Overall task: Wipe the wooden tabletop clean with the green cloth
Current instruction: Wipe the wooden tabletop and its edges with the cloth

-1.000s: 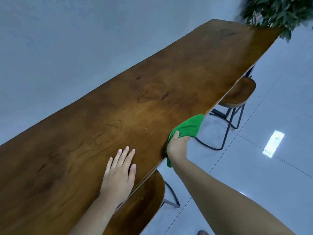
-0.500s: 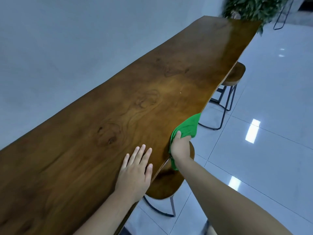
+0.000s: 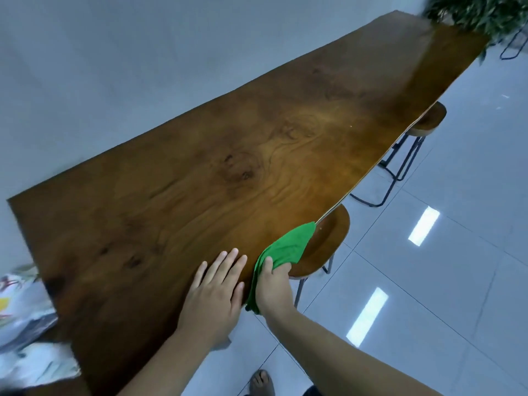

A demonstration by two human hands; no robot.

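A long dark wooden tabletop (image 3: 257, 155) runs from the near left to the far right along a grey wall. The green cloth (image 3: 288, 244) is draped over the table's near edge, partly on top and partly hanging down the side. My right hand (image 3: 273, 287) grips the cloth at that edge, thumb on top. My left hand (image 3: 215, 287) lies flat on the tabletop just left of it, fingers spread and holding nothing.
Two wooden stools on black metal legs stand under the near edge: one (image 3: 328, 241) right by the cloth, another (image 3: 428, 118) farther along. A leafy plant (image 3: 480, 12) stands at the table's far end. Patterned fabric (image 3: 25, 315) lies at the left. My foot (image 3: 261, 381) is on the glossy tiled floor.
The view has shifted back along the table, so its near left end now shows. Both hands have slid along the near edge with the cloth, and the cloth now lies beside the nearer stool.
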